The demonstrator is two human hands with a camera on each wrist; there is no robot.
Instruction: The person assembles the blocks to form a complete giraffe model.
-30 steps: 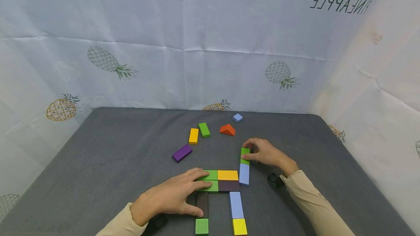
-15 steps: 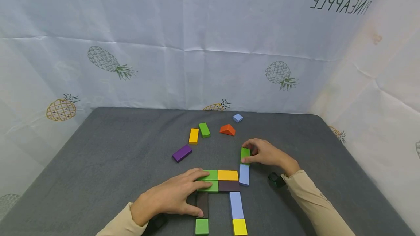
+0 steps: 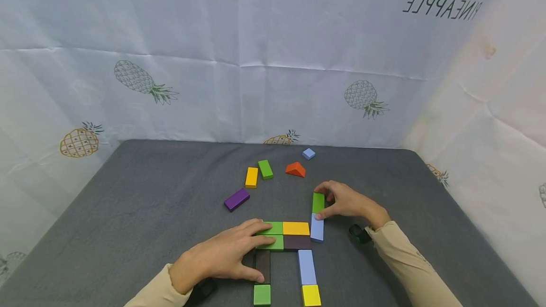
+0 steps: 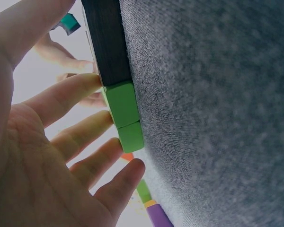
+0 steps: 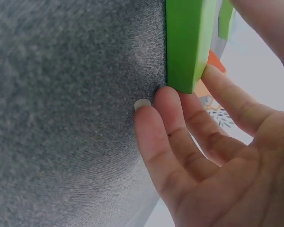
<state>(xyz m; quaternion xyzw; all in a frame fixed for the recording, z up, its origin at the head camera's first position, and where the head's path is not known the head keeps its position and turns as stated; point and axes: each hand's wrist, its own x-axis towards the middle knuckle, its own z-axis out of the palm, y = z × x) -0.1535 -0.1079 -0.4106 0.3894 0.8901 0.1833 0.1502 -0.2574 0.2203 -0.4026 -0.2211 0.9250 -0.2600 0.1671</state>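
Note:
In the head view, my left hand (image 3: pixel 222 252) lies with fingers spread over two green blocks (image 3: pixel 278 242) set side by side. Its thumb touches a dark block (image 3: pixel 263 266) nearer me. The left wrist view shows fingertips on the top edges of the dark block and the two green ones. My right hand (image 3: pixel 347 200) grips another green block (image 3: pixel 318 202) lengthwise. Its fingertips are at the far end and its thumb is at the near end, where a light blue block (image 3: pixel 317 228) joins on. In the right wrist view, fingers touch the green block's end (image 5: pixel 182 56).
A yellow-orange block (image 3: pixel 296 228) and a dark purple block (image 3: pixel 297 242) adjoin the green pair. Nearer lie a light blue block (image 3: pixel 306 267), a yellow block (image 3: pixel 311 295) and a green one (image 3: pixel 262 294). Farther off are a purple block (image 3: pixel 236 199) and an orange triangle (image 3: pixel 295 169).
My right thumb has slid slightly toward me, from the green block's side to its joint with the light blue block. My left hand has stayed in place.

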